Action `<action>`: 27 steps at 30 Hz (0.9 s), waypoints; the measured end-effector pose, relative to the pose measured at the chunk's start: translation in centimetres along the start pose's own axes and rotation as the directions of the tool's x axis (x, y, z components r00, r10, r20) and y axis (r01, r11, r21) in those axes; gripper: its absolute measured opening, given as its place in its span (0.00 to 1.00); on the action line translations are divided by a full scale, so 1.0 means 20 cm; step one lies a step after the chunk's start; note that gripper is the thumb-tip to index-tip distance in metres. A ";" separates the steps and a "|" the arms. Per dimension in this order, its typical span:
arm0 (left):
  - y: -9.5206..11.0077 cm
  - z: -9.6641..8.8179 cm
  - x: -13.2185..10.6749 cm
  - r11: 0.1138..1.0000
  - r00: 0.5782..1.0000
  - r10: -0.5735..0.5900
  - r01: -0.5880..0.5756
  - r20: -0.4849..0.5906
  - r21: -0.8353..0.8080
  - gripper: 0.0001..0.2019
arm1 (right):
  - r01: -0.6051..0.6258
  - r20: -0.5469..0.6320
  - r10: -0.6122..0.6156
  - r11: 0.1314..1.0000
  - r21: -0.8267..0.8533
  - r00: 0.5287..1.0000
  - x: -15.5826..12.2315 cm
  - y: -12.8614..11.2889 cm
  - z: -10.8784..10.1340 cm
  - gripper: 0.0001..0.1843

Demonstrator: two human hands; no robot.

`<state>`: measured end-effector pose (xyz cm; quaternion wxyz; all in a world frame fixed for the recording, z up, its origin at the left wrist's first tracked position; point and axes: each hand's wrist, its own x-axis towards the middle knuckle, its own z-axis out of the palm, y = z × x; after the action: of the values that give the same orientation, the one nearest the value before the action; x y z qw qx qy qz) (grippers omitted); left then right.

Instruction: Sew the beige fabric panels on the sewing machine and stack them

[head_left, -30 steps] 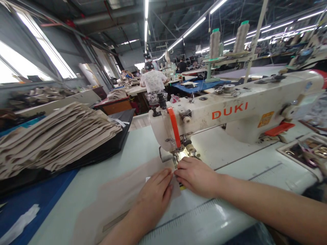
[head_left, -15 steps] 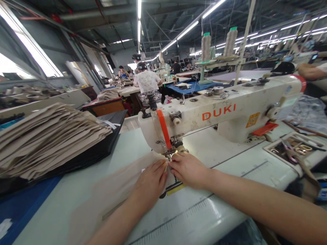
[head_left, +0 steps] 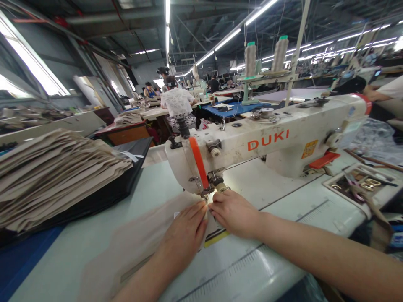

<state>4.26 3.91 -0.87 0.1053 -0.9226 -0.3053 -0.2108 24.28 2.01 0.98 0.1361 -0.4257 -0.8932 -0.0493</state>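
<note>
A thin beige fabric piece [head_left: 141, 243] lies flat on the pale sewing table [head_left: 277, 260], its far end under the needle of a white DUKI sewing machine [head_left: 267, 138]. My left hand [head_left: 185, 237] lies flat on the fabric with fingers stretched toward the presser foot. My right hand [head_left: 234, 212] rests palm down just right of it, fingertips pressing the fabric at the needle. The two hands nearly touch. A small white label edge shows by my left fingers.
A tall stack of beige cut pieces [head_left: 53, 176] sits at the left on a black sheet. A tray of metal parts [head_left: 359, 184] is at the right. Thread cones [head_left: 264, 54] stand behind the machine. Other people work at far tables [head_left: 178, 102].
Both hands have stayed at the needle, sliding slightly forward with the fabric. The view has shifted a little to the right; a person's arm now shows at the far right.
</note>
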 end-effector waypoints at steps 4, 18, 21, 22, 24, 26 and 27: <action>-0.02 0.01 0.00 1.000 1.000 0.009 -0.009 -0.010 -0.012 0.17 | -0.007 0.006 0.007 1.000 -0.008 1.000 0.01 0.00 0.00 0.12; -0.02 0.03 0.00 0.997 1.000 -0.018 0.020 0.024 -0.081 0.17 | -0.002 0.004 0.002 1.000 -0.008 1.000 -0.02 -0.01 0.01 0.10; -0.02 0.03 -0.01 0.994 0.998 -0.034 0.038 0.043 -0.103 0.18 | -0.014 0.013 0.014 1.000 0.001 1.000 -0.01 -0.01 0.00 0.10; -0.02 0.03 0.00 0.994 0.998 -0.040 0.044 0.046 -0.100 0.18 | -0.013 0.015 0.013 1.000 -0.001 1.000 -0.01 -0.01 0.00 0.10; -0.03 0.03 0.01 0.994 0.997 -0.045 0.050 0.056 -0.094 0.18 | -0.006 0.013 0.006 1.000 -0.013 1.000 -0.01 -0.01 0.00 0.10; -0.05 0.02 0.02 0.994 0.996 -0.054 0.061 0.073 -0.095 0.18 | 0.001 0.005 -0.001 1.000 -0.027 1.000 -0.01 -0.01 0.01 0.10; -0.05 0.02 0.03 0.993 0.994 -0.061 0.069 0.086 -0.097 0.17 | 0.004 0.002 -0.004 1.000 -0.031 1.000 -0.01 -0.01 0.01 0.10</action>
<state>4.25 5.24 -0.89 0.0395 -0.9242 -0.3284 -0.1909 24.20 1.88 0.75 0.1284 -0.4258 -0.8935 -0.0627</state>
